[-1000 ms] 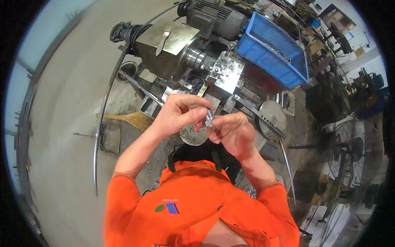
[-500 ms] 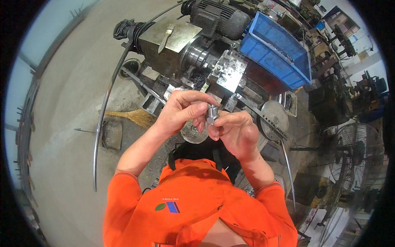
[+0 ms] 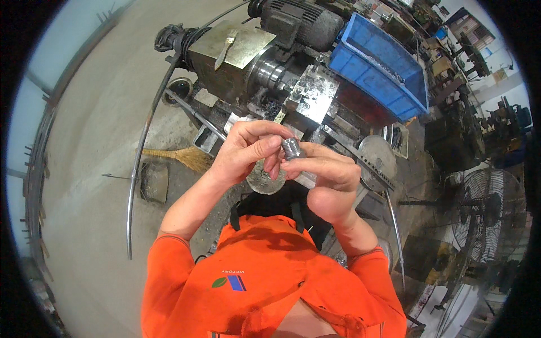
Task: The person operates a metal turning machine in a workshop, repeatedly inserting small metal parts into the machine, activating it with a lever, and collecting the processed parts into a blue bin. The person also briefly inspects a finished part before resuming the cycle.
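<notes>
Left hand [image 3: 239, 153], right hand [image 3: 332, 180]: fingers pinching small metal fitting [image 3: 291, 149] by opposite ends, apparently leaving ribbed side open to view.

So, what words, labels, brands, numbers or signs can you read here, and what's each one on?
Orange shirt: one small printed word, upside down in this view, beside a green leaf and a blue-and-red emblem; I won't copy the wording.
Threaded metal piece: no lettering can be made out.
Blue crate: none readable.
Motor: none readable.
</notes>
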{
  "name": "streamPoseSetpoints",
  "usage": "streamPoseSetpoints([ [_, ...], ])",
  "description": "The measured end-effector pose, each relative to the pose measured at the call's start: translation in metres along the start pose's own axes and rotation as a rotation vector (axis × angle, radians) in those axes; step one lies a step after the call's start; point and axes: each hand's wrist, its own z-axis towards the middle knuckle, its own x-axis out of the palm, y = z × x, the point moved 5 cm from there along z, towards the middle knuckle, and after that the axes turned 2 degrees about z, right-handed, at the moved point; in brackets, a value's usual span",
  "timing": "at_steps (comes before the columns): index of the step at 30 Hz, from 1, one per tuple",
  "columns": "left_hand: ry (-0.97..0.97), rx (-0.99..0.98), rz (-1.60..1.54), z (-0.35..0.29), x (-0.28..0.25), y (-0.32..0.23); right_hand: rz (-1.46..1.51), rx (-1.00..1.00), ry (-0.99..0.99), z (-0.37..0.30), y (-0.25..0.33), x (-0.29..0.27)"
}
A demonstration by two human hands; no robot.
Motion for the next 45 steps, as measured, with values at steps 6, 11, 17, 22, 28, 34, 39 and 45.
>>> streamPoseSetpoints([
  [6, -0.027, -0.026, -0.001, -0.001, -0.001, 0.002, -0.252, -0.062, 0.065, 0.002, 0.009, 0.0],
  [11, -0.016, -0.023, 0.033, 0.001, -0.002, 0.004, -0.469, -0.117, 0.093, 0.001, 0.012, 0.001],
  [17, -0.002, -0.029, 0.029, 0.0, -0.001, 0.005, -0.759, -0.241, 0.05, 0.003, 0.022, 0.006],
  [22, -0.027, 0.039, 0.077, -0.006, 0.003, -0.002, -0.85, -0.242, 0.097, 0.008, 0.03, 0.011],
  [28, -0.042, 0.12, 0.212, -0.009, 0.002, -0.008, -0.874, -0.291, 0.093, 0.01, 0.032, 0.015],
  [34, -0.027, 0.14, 0.153, -0.008, 0.005, -0.01, -0.872, -0.32, 0.076, 0.009, 0.031, 0.016],
  [39, -0.021, 0.154, 0.122, -0.008, 0.005, -0.011, -0.87, -0.31, 0.086, 0.01, 0.032, 0.017],
  [45, -0.02, 0.164, 0.125, -0.009, 0.004, -0.013, -0.856, -0.337, 0.088, 0.009, 0.031, 0.018],
])
